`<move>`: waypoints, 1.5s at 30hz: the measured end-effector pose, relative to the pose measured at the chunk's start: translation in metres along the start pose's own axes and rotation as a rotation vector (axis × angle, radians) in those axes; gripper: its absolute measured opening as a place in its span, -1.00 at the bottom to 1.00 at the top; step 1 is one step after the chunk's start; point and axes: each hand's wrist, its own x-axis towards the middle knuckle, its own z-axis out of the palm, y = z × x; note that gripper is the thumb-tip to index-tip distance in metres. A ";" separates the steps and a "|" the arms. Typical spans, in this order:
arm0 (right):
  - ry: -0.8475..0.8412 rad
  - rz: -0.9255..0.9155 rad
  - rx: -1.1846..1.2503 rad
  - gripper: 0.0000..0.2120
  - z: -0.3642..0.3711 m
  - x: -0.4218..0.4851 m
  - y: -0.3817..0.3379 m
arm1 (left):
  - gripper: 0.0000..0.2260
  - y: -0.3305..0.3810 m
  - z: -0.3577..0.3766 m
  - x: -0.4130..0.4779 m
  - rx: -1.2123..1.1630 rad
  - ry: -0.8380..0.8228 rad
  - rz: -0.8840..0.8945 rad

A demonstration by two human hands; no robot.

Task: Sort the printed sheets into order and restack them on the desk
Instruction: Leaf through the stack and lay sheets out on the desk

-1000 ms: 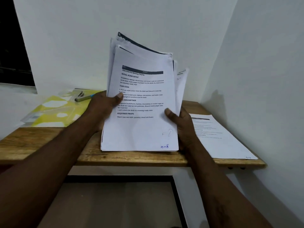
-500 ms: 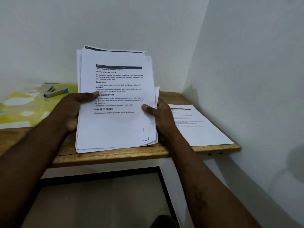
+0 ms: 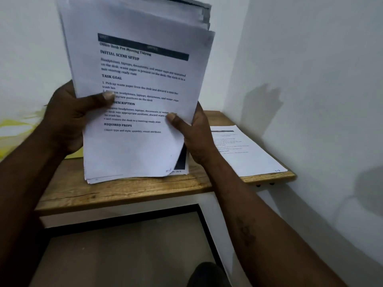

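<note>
I hold a stack of printed sheets [image 3: 134,146] upright, its bottom edge standing on the wooden desk [image 3: 124,191]. My left hand [image 3: 68,119] grips the stack's left edge, thumb across the front page. My right hand [image 3: 196,135] grips the right edge, thumb on the front page, fingers behind. The front sheet's lower right corner lifts off the sheets behind it. One separate printed sheet [image 3: 246,150] lies flat on the desk at the right, by the wall.
A yellow patterned folder [image 3: 12,131] lies on the desk at the far left, mostly hidden by my left arm. White walls close in behind and to the right. Below the desk edge is a dark-framed panel [image 3: 124,245].
The stack now stands taller and closer to the camera, top edge out of view. My right thumb has slid up, and the front sheet's lower right corner has peeled away.
</note>
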 end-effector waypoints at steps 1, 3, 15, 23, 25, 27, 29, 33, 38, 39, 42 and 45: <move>0.010 -0.008 -0.043 -0.56 0.002 0.000 0.000 | -0.60 -0.001 0.001 -0.001 -0.005 0.005 -0.023; 0.015 -0.008 -0.095 -0.57 0.003 -0.001 0.003 | -0.60 -0.007 0.000 -0.006 -0.012 0.014 -0.065; -0.055 0.043 -0.038 -0.71 -0.005 0.016 -0.004 | -0.72 0.003 0.012 -0.002 0.032 0.171 -0.015; -0.044 0.138 -0.084 -0.47 0.003 -0.005 0.017 | -0.79 -0.028 0.015 -0.021 0.074 0.092 -0.219; -0.013 0.144 -0.115 -0.49 0.007 -0.009 0.019 | -0.84 -0.030 0.017 -0.024 0.070 0.132 -0.213; 0.033 0.136 -0.139 -0.57 0.009 -0.004 0.014 | -0.88 -0.023 0.020 -0.022 0.097 0.154 -0.172; 0.050 0.118 -0.087 -0.65 0.009 0.002 0.006 | -0.89 -0.015 0.022 -0.016 0.119 0.152 -0.131; 0.003 0.122 -0.008 -0.68 0.004 0.003 0.001 | -0.78 -0.019 0.015 -0.013 0.178 0.095 -0.174; 0.069 0.171 -0.111 -0.49 0.004 -0.008 0.022 | -0.69 -0.051 0.009 -0.029 0.240 0.020 -0.296; 0.080 0.165 -0.136 -0.48 0.005 -0.008 0.023 | -0.69 -0.051 0.010 -0.030 0.227 0.024 -0.298; 0.102 0.113 -0.231 -0.51 0.008 -0.005 0.019 | -0.65 -0.041 0.012 -0.025 0.221 0.000 -0.280; 0.078 0.111 -0.231 -0.56 0.004 0.001 0.016 | -0.70 -0.027 0.012 -0.016 0.081 -0.015 -0.297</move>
